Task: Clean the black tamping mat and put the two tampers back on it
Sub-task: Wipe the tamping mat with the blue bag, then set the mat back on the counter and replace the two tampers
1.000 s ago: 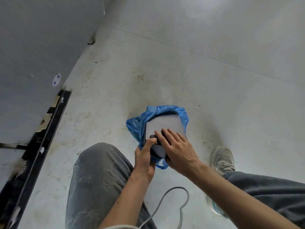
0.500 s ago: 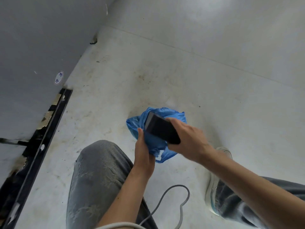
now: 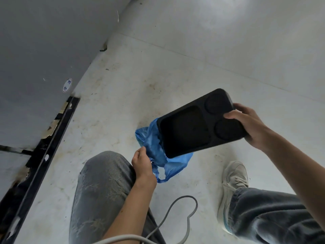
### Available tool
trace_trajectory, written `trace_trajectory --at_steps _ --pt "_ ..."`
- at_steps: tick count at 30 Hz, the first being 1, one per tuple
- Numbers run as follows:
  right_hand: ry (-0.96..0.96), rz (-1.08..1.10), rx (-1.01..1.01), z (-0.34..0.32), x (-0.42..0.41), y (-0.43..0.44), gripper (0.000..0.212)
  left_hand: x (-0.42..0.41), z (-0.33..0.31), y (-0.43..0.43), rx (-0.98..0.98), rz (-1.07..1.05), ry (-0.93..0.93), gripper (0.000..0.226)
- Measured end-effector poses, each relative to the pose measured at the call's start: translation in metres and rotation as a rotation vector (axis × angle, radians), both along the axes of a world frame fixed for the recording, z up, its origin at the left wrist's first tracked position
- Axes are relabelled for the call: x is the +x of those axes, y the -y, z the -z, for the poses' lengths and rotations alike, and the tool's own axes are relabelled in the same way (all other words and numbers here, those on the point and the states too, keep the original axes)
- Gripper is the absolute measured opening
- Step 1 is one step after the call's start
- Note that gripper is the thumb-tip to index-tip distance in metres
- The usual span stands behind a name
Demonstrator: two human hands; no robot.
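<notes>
The black tamping mat (image 3: 197,124) has one square recess and two round recesses. It is held in the air with its top face toward me, tilted, its lower corner over a blue plastic bag (image 3: 158,152). My right hand (image 3: 249,124) grips the mat's end by the round recesses. My left hand (image 3: 142,162) pinches the bag's rim on its left side. No tamper is in view.
I am low over a stained pale floor (image 3: 112,106). My left knee (image 3: 105,182) and right shoe (image 3: 233,187) flank the bag. A grey cabinet front (image 3: 35,59) with a black base strip stands left. A grey cable (image 3: 175,213) loops below.
My right hand has lifted the mat out of the bag, turned it face up and swung it right. My left hand stays on the bag's rim.
</notes>
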State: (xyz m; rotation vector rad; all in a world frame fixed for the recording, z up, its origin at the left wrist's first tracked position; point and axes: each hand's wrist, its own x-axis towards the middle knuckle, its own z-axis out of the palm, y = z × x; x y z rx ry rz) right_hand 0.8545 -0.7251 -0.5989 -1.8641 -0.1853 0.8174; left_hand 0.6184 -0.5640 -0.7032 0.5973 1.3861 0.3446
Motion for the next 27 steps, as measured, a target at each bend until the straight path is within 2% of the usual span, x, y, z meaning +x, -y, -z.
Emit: trace_trajectory --at_steps 3,5,7,10,12,16,18,21,27 --pt "-0.096 0.025 0.083 0.006 0.009 0.018 0.033 -0.001 0.000 -0.002 0.011 0.002 -0.040 0.012" --pt "-0.183 0.035 0.135 0.010 0.008 0.027 0.035 -0.001 0.002 -0.004 0.011 0.021 -0.032 0.019" --pt "-0.258 0.034 0.172 0.017 0.006 0.036 0.031 -0.001 0.001 -0.006 -0.030 0.056 0.030 0.031" --pt "-0.324 0.056 0.216 0.031 0.000 0.045 0.033 0.003 -0.005 -0.009 -0.068 0.136 0.174 0.031" --pt "-0.359 0.060 0.238 0.041 -0.004 0.048 0.041 0.007 -0.007 -0.008 0.015 0.235 0.206 0.039" --pt "-0.421 0.080 0.264 0.059 -0.009 0.047 0.047 0.015 -0.008 -0.010 0.327 0.510 0.203 0.060" --pt "-0.445 0.086 0.267 0.066 -0.009 0.045 0.042 0.021 -0.013 -0.009 0.336 0.572 0.224 0.067" --pt "-0.485 0.079 0.272 0.075 -0.005 0.043 0.035 0.028 -0.016 -0.009 0.296 0.539 0.251 0.064" --pt "-0.525 0.035 0.234 0.082 0.034 0.034 0.041 0.053 -0.017 0.000 0.237 0.446 0.184 0.057"
